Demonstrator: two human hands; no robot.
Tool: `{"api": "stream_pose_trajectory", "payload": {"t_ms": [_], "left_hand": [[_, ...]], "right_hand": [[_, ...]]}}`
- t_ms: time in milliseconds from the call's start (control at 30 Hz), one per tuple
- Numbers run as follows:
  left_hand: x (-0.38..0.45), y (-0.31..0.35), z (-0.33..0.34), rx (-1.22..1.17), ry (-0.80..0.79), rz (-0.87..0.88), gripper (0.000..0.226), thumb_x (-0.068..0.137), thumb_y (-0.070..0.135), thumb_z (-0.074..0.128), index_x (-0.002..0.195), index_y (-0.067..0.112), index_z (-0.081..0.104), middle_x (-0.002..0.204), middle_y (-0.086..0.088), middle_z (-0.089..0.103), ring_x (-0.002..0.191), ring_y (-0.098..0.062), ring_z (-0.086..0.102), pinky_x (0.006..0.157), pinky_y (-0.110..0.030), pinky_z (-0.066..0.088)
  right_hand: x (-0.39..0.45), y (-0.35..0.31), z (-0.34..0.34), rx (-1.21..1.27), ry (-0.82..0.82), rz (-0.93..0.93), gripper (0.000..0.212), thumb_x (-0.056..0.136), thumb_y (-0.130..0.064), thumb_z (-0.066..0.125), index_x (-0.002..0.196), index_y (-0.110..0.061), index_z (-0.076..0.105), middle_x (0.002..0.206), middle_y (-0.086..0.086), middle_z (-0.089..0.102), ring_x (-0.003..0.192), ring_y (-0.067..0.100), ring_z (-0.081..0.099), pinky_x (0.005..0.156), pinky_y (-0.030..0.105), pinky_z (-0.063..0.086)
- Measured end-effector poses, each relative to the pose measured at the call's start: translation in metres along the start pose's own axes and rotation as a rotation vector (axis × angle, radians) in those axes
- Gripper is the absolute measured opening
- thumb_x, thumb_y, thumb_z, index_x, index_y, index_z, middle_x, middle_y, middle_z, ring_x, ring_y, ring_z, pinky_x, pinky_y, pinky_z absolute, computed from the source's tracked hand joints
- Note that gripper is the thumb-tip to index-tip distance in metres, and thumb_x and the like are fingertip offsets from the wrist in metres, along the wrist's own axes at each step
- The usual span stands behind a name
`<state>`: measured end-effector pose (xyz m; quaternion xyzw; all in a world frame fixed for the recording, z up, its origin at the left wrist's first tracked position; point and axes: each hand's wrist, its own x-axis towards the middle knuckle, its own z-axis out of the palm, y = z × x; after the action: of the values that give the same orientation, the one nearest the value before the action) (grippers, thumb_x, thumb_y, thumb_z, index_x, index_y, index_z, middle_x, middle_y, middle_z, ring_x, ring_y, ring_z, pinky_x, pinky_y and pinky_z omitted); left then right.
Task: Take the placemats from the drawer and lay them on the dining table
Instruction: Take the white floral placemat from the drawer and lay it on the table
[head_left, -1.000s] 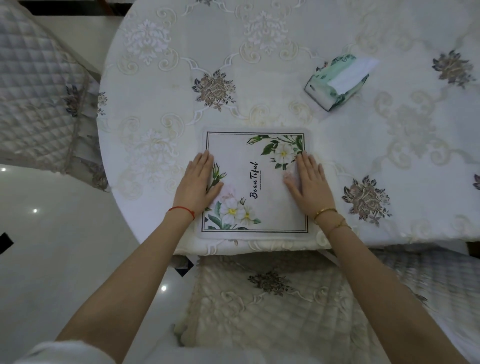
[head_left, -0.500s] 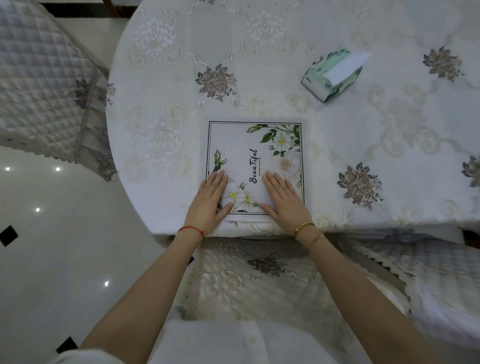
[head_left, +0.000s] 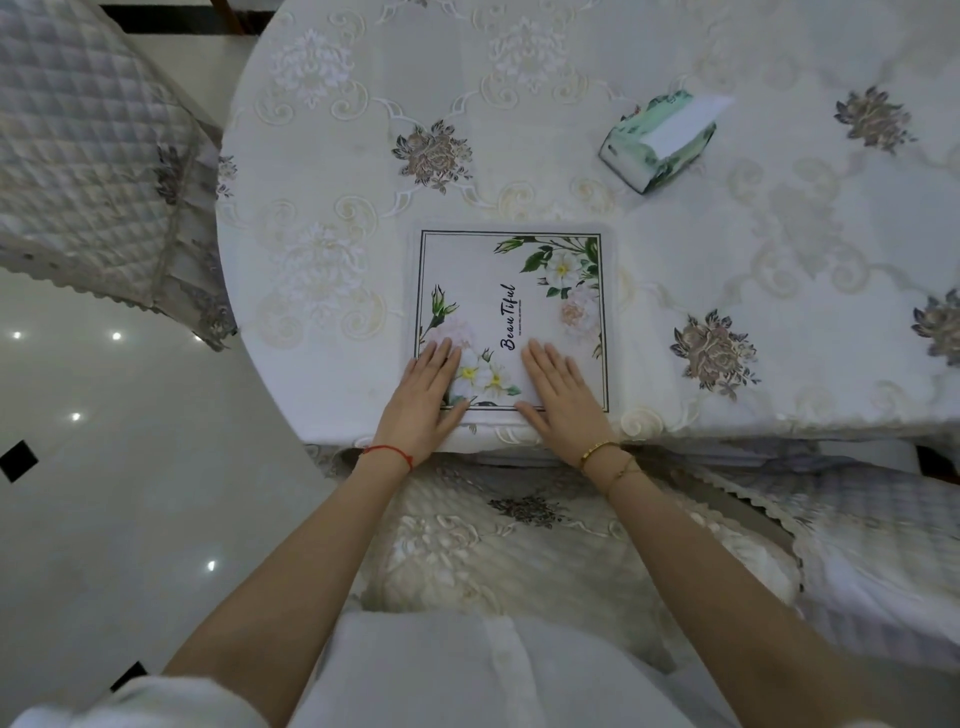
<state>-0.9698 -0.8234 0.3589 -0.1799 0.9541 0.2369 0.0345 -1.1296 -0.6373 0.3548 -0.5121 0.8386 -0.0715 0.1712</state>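
Observation:
A square white placemat (head_left: 511, 291) with a dark border, green leaves, white flowers and the word "BeauTiful" lies flat on the round dining table (head_left: 701, 312), close to its near edge. My left hand (head_left: 423, 402) rests palm down on the mat's near left corner, fingers together and flat. Flat on the mat's near edge, right of the middle, lies my right hand (head_left: 563, 397). Neither hand grips anything. The table wears a pale embroidered cloth with brownish flower motifs.
A green and white tissue pack (head_left: 660, 140) lies on the table at the back right. Quilted chair covers stand at the left (head_left: 78, 156), directly below the table edge (head_left: 519, 545) and at the right (head_left: 883, 545). Glossy white floor (head_left: 104, 493) spreads to the left.
Both hands slid from the mat's sides down toward its near edge and stayed flat there. The mat itself stayed put on the table; my view drew back slightly.

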Motion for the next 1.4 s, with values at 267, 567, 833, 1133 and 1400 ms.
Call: {"api": "stream_pose_trajectory", "payload": {"t_ms": [267,567,833,1133,1400], "left_hand": [[-0.022,-0.017,-0.006,-0.014,0.030,-0.027,0.071,0.098,0.047,0.041,0.153,0.015,0.011,0.161,0.000,0.005,0.148,-0.012,-0.001,0.121,-0.033,0.002],[0.004,-0.006,-0.019,-0.056,0.099,-0.008,0.069,0.091,0.034,0.060,0.148,0.008,0.031,0.155,-0.009,0.027,0.145,-0.024,0.020,0.120,-0.038,0.017],[0.050,-0.015,-0.024,-0.039,0.043,-0.001,0.072,0.093,0.040,0.056,0.150,0.010,0.024,0.159,-0.009,0.019,0.147,-0.024,0.012,0.120,-0.040,0.016],[0.057,-0.026,-0.027,-0.046,0.109,0.011,0.064,0.096,0.041,0.050,0.149,0.011,0.029,0.157,-0.007,0.025,0.147,-0.021,0.015,0.120,-0.040,0.018],[0.153,-0.023,-0.047,0.045,0.033,0.057,0.067,0.095,0.038,0.046,0.150,0.007,0.024,0.158,-0.010,0.021,0.147,-0.026,0.012,0.121,-0.041,0.011]], "right_hand": [[-0.046,0.047,-0.008,0.056,0.056,0.117,0.068,0.099,-0.050,0.021,0.153,-0.014,0.000,0.161,0.002,-0.003,0.148,0.014,-0.007,0.121,0.035,0.000],[-0.008,0.032,-0.024,0.073,0.097,0.073,0.070,0.097,-0.049,0.029,0.152,-0.010,0.012,0.160,0.009,0.006,0.148,0.023,0.000,0.121,0.040,0.004],[0.067,0.024,-0.028,0.049,0.012,0.010,0.070,0.098,-0.049,0.035,0.153,-0.015,0.009,0.161,0.005,0.004,0.148,0.021,-0.002,0.121,0.042,0.004],[0.035,0.070,-0.036,0.053,0.101,0.114,0.070,0.098,-0.050,0.032,0.153,-0.015,0.007,0.161,0.004,0.004,0.148,0.017,-0.004,0.121,0.038,0.001],[0.153,0.039,-0.053,-0.043,0.020,0.006,0.069,0.097,-0.051,0.034,0.152,-0.013,0.015,0.161,0.004,0.011,0.148,0.027,0.001,0.120,0.047,0.004]]}}
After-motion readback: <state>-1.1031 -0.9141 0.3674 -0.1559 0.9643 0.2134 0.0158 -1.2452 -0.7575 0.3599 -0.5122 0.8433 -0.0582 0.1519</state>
